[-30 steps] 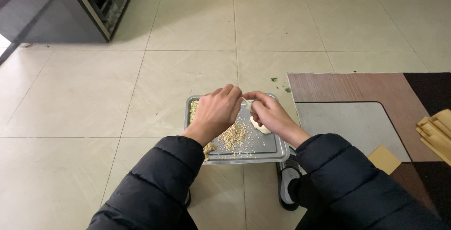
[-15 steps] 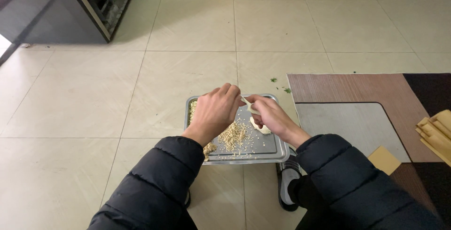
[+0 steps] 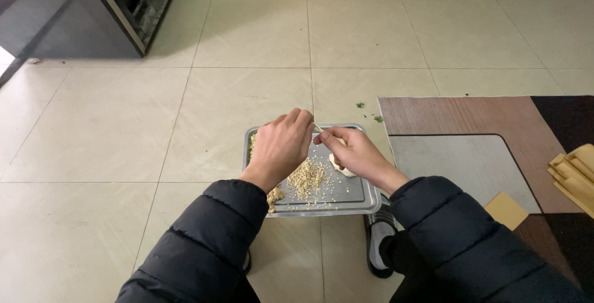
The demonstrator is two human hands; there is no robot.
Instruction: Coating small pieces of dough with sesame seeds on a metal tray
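Pale floor tiles (image 3: 260, 25) spread out under me, and a shallow metal tray (image 3: 359, 199) sits on them just in front of my knees. My left hand (image 3: 279, 147) hovers over the tray's left half with its grip curled nearly shut, fingertips pinched on a thin pale strip (image 3: 317, 130) near the tray's far rim. My right hand (image 3: 354, 153) meets it from the other side, thumb and forefinger pinched on the same strip, the other fingers cupped around a pale rounded piece (image 3: 341, 168) that I cannot make out clearly. Beneath both hands a heap of small tan grains (image 3: 307, 181) lies in the middle of the tray, with more scattered toward its near left corner. To the right, a rug in brown, grey and black blocks (image 3: 470, 130) begins just beside the tray; yellowish flat pieces (image 3: 572, 176) lie at its far right edge. A dark cabinet (image 3: 80, 6) stands at the upper left. Green flecks (image 3: 369, 111) dot the floor beyond the tray.
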